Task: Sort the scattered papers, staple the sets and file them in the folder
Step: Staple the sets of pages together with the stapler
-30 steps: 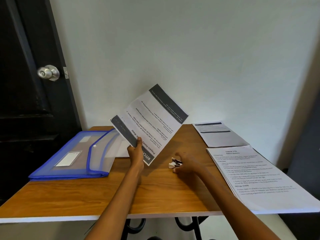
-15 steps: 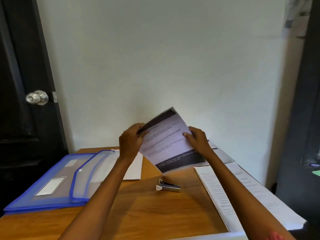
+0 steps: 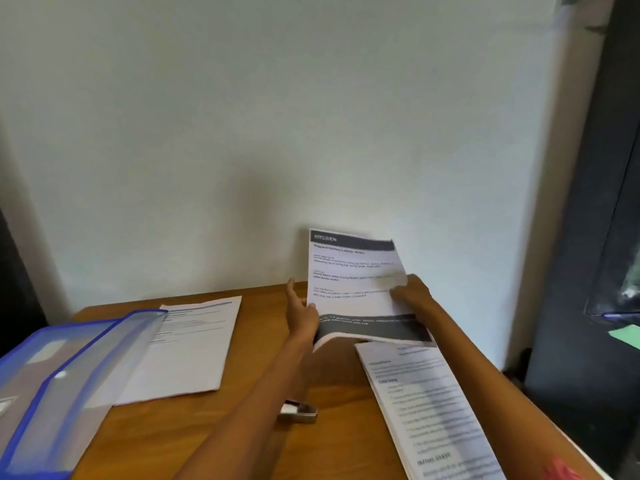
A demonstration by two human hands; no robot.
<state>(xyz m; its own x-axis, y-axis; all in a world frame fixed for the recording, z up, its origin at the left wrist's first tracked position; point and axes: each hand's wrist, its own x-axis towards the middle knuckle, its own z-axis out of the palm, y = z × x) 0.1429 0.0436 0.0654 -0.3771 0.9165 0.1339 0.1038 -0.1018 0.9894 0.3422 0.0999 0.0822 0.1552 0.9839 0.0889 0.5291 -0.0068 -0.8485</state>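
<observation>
my left hand (image 3: 300, 315) touches the left edge of the kitchen sheet set (image 3: 356, 289) with straight, loosely spread fingers. my right hand (image 3: 410, 295) pinches its right edge, thumb on the printed face. the set stands tilted at the far right of the table (image 3: 242, 434), close to the wall (image 3: 311, 133). bare wood lies between the second paper stack (image 3: 433, 410) at right and the loose sheet (image 3: 187, 344) at left. the stapler (image 3: 299, 409) is partly hidden behind my left forearm. the blue folder (image 3: 62, 382), flap raised, is cut off at the left edge. the print is blurred.
</observation>
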